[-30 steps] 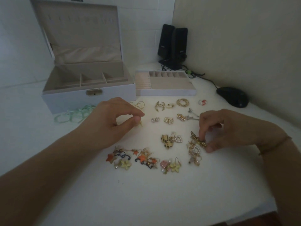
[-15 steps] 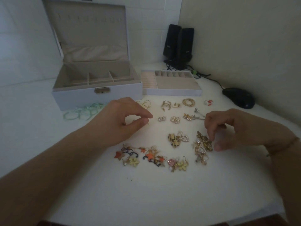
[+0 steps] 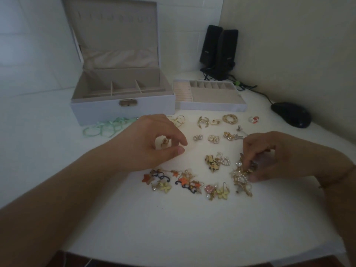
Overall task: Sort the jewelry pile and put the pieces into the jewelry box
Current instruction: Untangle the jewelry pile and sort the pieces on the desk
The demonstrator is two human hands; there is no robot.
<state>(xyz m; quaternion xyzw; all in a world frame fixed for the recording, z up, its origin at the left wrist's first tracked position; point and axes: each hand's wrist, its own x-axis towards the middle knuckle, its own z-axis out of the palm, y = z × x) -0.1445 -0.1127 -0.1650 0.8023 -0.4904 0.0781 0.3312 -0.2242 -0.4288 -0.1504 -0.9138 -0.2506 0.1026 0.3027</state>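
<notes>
Here, on the worktop (image 3: 173, 218):
Left hand (image 3: 154, 143): over the worktop, in front of the box; thumb and first finger curl into a ring with the tips close, and a small gold piece (image 3: 165, 142) shows through the ring (I cannot tell if the fingers touch it).
Right hand (image 3: 273, 157): at the right, fingers (image 3: 247, 160) pinching into a tangled gold pile (image 3: 240, 177).
Box (image 3: 123, 106): white, lid up, open, at the back left; its slots look bare.
Tray (image 3: 210, 99): just beside the box, on its right.
Sorted pieces: gold ring shape (image 3: 230, 118), small pairs in rows between tray and hands.
Star pieces (image 3: 173, 179): orange and yellow, near the front, below the left hand.
Heart piece (image 3: 225, 161): just left of the pile.
Green ribbon (image 3: 107, 128): left of the left hand, by the box.
Mouse (image 3: 290, 114): far right.
Speakers (image 3: 218, 51): in the back corner.
</notes>
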